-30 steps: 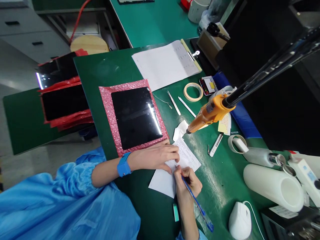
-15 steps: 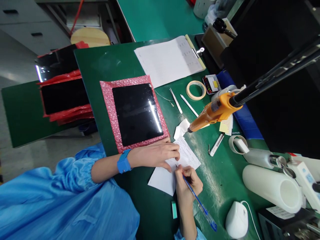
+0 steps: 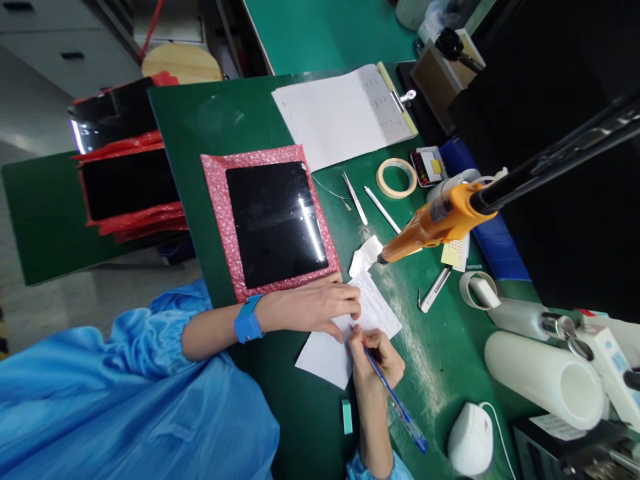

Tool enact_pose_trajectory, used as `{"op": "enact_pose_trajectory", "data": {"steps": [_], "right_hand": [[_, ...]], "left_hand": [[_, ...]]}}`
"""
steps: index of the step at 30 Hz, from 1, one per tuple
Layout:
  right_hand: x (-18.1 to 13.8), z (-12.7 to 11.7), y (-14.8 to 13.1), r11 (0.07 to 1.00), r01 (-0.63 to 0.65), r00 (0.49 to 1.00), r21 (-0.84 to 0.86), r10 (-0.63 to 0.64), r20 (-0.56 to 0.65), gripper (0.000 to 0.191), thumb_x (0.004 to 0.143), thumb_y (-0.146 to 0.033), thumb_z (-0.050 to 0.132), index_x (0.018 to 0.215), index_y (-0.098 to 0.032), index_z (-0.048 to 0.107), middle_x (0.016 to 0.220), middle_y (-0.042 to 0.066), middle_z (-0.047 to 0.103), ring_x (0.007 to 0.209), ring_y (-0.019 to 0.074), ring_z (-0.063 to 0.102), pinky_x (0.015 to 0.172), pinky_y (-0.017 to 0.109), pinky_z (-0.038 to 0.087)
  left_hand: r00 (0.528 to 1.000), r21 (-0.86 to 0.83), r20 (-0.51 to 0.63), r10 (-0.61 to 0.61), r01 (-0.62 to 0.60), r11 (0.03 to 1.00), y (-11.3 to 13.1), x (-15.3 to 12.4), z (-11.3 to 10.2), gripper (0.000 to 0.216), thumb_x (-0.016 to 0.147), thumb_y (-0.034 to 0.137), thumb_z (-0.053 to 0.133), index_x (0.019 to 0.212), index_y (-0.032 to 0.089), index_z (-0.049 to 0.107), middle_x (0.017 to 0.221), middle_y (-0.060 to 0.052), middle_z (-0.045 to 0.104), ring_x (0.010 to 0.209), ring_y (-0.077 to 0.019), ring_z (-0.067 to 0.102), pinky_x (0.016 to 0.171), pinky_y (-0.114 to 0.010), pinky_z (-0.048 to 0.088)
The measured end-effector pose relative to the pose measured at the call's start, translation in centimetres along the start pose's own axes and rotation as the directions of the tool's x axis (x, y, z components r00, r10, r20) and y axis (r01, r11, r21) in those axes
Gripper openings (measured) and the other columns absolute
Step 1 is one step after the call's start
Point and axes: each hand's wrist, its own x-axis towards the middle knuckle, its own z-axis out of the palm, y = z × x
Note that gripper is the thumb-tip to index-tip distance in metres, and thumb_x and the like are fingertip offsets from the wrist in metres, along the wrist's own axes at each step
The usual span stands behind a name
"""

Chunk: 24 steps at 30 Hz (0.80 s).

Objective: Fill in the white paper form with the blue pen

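Observation:
My right hand (image 3: 375,363) is closed around a blue pen (image 3: 395,400), its tip resting on a small white paper slip (image 3: 373,308) on the green bench. My left hand (image 3: 313,308), with a blue wrist strap (image 3: 247,320), lies flat with fingers stretched out, pressing the slip and a second white sheet (image 3: 323,357) down. Just above my left hand lies a black tablet screen (image 3: 275,220) on pink bubble wrap (image 3: 213,213).
An orange hanging screwdriver (image 3: 435,223) hovers right of the tablet. Clipboard with paper (image 3: 340,117), tape roll (image 3: 396,178), tweezers (image 3: 355,199), white pen (image 3: 383,210), white rolls (image 3: 543,377) and a mouse (image 3: 470,440) surround the spot. Stacked screens in red bags (image 3: 125,180) sit left.
The view has drifted slightly; both hands stay on the paper, the pen tip shifting only a little.

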Motion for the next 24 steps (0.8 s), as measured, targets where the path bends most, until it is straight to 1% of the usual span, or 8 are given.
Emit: {"op": "enact_pose_trajectory", "data": {"steps": [3, 8, 17, 24], "right_hand": [[0.06, -0.23, 0.09, 1.000, -0.001, 1.000, 0.003, 0.001, 0.010, 0.050, 0.102, -0.031, 0.082, 0.064, -0.024, 0.049, 0.060, -0.007, 0.056, 0.050, 0.0080, 0.043, 0.050, 0.024, 0.037], [-0.13, -0.38, -0.04, 1.000, -0.029, 1.000, -0.005, 0.028, -0.013, 0.052, 0.104, -0.028, 0.078, 0.065, -0.025, 0.044, 0.062, -0.007, 0.053, 0.053, 0.0081, 0.042, 0.052, 0.024, 0.037], [-0.07, -0.25, -0.32, 0.999, -0.004, 1.000, -0.033, 0.003, -0.011, 0.050, 0.103, -0.021, 0.076, 0.066, -0.024, 0.043, 0.061, -0.009, 0.045, 0.052, 0.0075, 0.036, 0.052, 0.024, 0.032], [0.10, -0.28, -0.35, 0.999, 0.022, 1.000, -0.046, -0.023, -0.007, 0.048, 0.102, -0.018, 0.075, 0.066, -0.025, 0.043, 0.062, -0.009, 0.047, 0.052, 0.0078, 0.039, 0.053, 0.023, 0.034]], "left_hand": [[1.000, -0.004, 0.002, -0.005, 0.005, 1.000, -0.05, -0.01, 0.04, 0.017, 0.107, 0.016, 0.078, 0.116, 0.018, 0.064, 0.114, -0.005, 0.067, 0.102, -0.0233, 0.066, 0.095, -0.035, 0.038], [1.000, -0.003, -0.003, -0.001, 0.001, 1.000, -0.10, 0.01, 0.11, 0.020, 0.106, 0.018, 0.082, 0.116, 0.016, 0.065, 0.114, -0.005, 0.068, 0.101, -0.0228, 0.066, 0.094, -0.034, 0.037], [1.000, 0.001, 0.023, -0.020, 0.020, 1.000, -0.02, 0.11, 0.13, 0.016, 0.110, 0.022, 0.078, 0.117, 0.017, 0.065, 0.115, -0.005, 0.068, 0.102, -0.0226, 0.065, 0.096, -0.035, 0.037], [1.000, 0.023, 0.011, -0.007, 0.006, 1.000, 0.10, 0.03, 0.05, 0.016, 0.109, 0.020, 0.078, 0.116, 0.016, 0.065, 0.114, -0.005, 0.068, 0.101, -0.0218, 0.065, 0.095, -0.034, 0.037]]}}
